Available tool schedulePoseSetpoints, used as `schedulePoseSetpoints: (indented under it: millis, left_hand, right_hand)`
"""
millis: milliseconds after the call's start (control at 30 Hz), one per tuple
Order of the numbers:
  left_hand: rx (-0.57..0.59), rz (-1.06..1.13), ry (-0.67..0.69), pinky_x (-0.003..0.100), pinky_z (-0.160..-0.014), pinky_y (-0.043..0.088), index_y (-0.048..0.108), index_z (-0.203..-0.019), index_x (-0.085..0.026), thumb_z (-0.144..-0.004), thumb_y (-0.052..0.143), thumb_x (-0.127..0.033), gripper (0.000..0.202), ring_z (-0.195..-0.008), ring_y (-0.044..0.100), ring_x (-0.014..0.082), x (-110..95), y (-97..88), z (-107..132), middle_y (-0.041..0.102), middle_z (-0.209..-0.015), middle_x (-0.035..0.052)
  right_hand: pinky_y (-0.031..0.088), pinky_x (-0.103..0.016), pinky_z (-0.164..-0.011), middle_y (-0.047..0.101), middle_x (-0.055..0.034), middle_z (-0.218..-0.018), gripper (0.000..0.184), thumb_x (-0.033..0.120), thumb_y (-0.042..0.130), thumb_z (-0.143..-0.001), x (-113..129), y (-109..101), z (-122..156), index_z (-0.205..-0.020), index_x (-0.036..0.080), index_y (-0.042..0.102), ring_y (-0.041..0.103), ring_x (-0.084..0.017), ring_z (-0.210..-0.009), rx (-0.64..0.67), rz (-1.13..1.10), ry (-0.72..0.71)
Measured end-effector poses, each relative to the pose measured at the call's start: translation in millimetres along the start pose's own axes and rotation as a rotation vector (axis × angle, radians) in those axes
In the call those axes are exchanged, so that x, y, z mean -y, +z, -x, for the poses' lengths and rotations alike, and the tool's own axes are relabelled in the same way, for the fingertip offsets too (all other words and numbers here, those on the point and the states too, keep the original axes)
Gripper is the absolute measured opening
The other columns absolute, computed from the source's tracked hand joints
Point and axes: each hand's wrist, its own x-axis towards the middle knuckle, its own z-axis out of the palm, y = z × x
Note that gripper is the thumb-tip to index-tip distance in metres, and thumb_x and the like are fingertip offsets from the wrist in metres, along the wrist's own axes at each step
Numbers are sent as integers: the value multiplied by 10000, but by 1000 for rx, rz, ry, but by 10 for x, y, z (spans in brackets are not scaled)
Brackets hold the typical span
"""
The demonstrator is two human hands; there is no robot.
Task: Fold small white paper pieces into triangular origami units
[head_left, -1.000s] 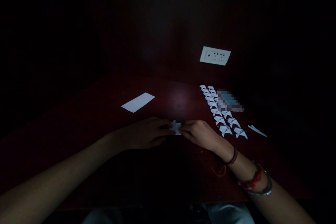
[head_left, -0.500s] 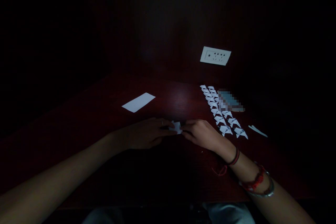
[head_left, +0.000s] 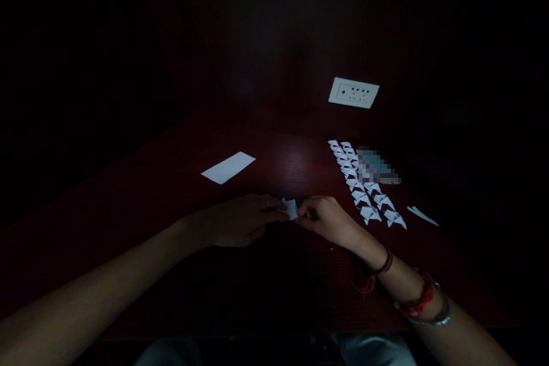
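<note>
The scene is very dim, and most of it beyond the desk is black. Near the middle, the left hand and the right hand meet over a small folded paper. It sits low over the dark red desk, but I cannot tell whether it touches the wood. Each hand is closed on it in a pinch, the left from nine o'clock and the right from three o'clock. Only a pale corner shows between the fingertips, so the shape of the fold cannot be read. A thin ring glints on a left finger.

At eleven o'clock from the hands a flat white sheet lies alone, well apart from them. At two o'clock, two rows of folded paper pieces run away from the person, too small and dark to count. Just beside those rows at three o'clock lies a pixelated object that cannot be identified. A narrow paper strip rests at four o'clock from the rows. Farther back, at one o'clock, a white socket plate is set in the dark surface behind the desk.

The right wrist carries a dark cord and, lower, a red band beside a metal bangle. Both forearms are cut off by the bottom edge.
</note>
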Motion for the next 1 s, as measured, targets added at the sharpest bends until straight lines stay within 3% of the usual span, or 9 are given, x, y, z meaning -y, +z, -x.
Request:
schedulePoseSetpoints:
  millis: [467, 1000]
  left_hand:
    - [-33, 0, 31, 370, -928, 294, 406, -1215, -257, -770, 425, -105, 470, -1136, 349, 223, -2, 15, 3, 389, -1254, 50]
    - [-65, -34, 66, 363, -946, 278, 353, -1252, -221, -770, 431, -119, 499, -1122, 343, 228, 7, 85, 0, 358, -1275, 50]
  right_hand:
    - [330, -183, -501, 558, 20, -635, 73, 185, 558, -682, 20, -7, -14, -732, 156, 602, 473, -62, -551, 59, -97, 117]
    - [321, -182, -490, 554, 13, -611, 79, 156, 519, -683, 16, 59, -67, -700, 144, 595, 467, -66, -534, -10, -123, 182]
